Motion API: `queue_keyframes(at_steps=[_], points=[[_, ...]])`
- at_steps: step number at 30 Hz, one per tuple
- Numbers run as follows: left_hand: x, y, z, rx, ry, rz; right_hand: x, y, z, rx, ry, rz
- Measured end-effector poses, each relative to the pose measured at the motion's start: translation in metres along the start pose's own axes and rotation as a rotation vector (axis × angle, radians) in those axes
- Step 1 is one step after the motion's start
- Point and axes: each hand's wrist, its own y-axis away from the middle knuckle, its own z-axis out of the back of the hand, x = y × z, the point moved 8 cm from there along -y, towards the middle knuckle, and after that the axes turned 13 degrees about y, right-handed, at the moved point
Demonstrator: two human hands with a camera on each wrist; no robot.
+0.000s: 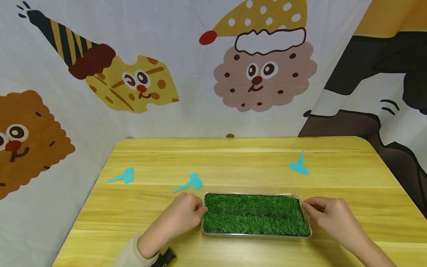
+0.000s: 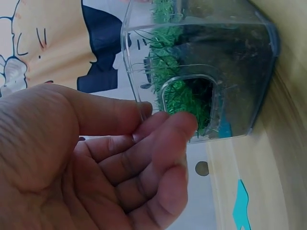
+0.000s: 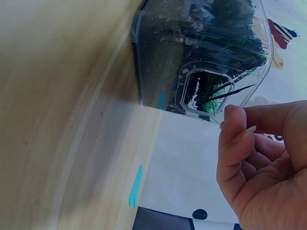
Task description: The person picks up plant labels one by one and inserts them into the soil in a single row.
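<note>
A clear plastic box [image 1: 257, 236] stands on the table near its front, with green artificial grass [image 1: 253, 215] inside it near the top. My left hand [image 1: 185, 213] pinches the rim at the left end between thumb and curled fingers. At the opposite end my right hand [image 1: 333, 215] pinches the rim in the same way. In the left wrist view, the box's end wall [image 2: 230, 86] has a rounded handle opening with grass showing through. The right wrist view shows a like opening in the other end wall [image 3: 168, 72], just beside my fingertips.
Three turquoise T-shaped plant labels lie behind the box: one label [image 1: 128, 175] at the left, another label [image 1: 195, 181] near my left hand, and a third label [image 1: 301, 168] at the right. A cartoon-printed cloth [image 1: 193, 122] hangs behind the wooden table [image 1: 233, 159].
</note>
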Motion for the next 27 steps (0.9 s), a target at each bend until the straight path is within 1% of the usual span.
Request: queue_keyframes(at_steps=[3,13,17,22,25,27], points=[[-0.001,0.003,-0.001,-0.005,-0.011,0.007,0.003,0.003,0.001,-0.026,0.002,0.022],[0.0,0.01,-0.004,0.004,-0.001,0.042,0.009,0.01,0.002,-0.074,0.02,0.061],[0.0,0.011,-0.004,0.006,0.0,0.056,0.009,0.01,0.002,-0.08,0.014,0.059],[0.0,0.011,-0.003,0.004,0.001,0.057,0.008,0.01,0.002,-0.086,0.017,0.054],[0.0,0.011,-0.003,0.003,0.0,0.057,0.006,0.008,0.001,-0.053,0.023,0.041],[0.0,0.01,-0.003,0.003,0.0,0.058,0.004,0.006,0.0,-0.009,0.026,0.031]])
